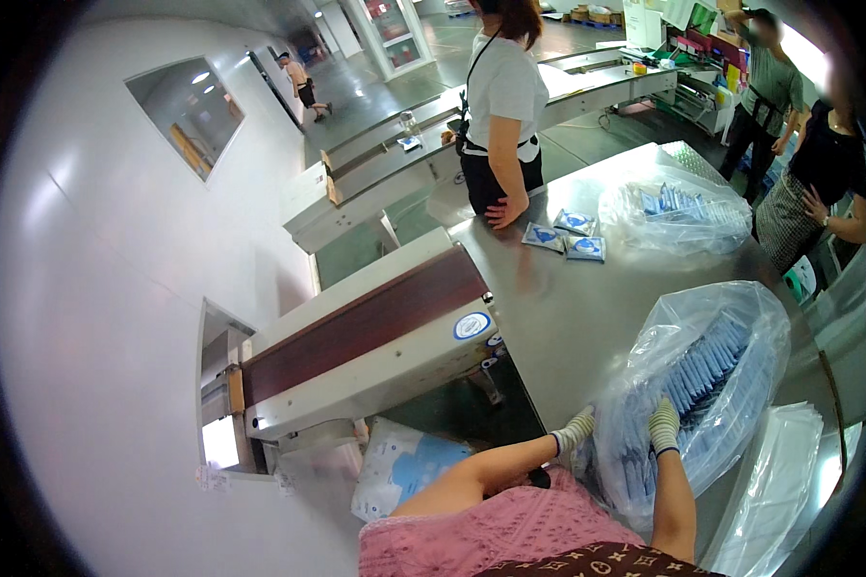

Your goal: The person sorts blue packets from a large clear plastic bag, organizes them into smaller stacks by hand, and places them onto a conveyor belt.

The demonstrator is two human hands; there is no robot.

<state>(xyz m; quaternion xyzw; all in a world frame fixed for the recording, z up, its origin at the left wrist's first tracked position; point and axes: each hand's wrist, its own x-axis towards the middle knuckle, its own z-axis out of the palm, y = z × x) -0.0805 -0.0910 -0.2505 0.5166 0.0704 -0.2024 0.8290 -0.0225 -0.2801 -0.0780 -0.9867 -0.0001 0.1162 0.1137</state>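
A large clear plastic bag (760,322) lies on the metal table in front of me, filled with rows of blue-and-white packets (707,365). My left hand (574,432), in a white glove with dark stripes, rests against the bag's left side with its fingers stretched out. My right hand (663,428), gloved alike, reaches over the bag's near part; its fingers lie on the packets, pointing away from me. Folds of plastic partly cover the packets nearest to me.
Another bag of packets (683,212) and three loose packets (566,238) sit farther along the metal table (587,308). A conveyor (366,337) runs up to its left edge. Stacked clear bags (770,481) lie at right. A person (505,106) stands across the table; others stand at far right.
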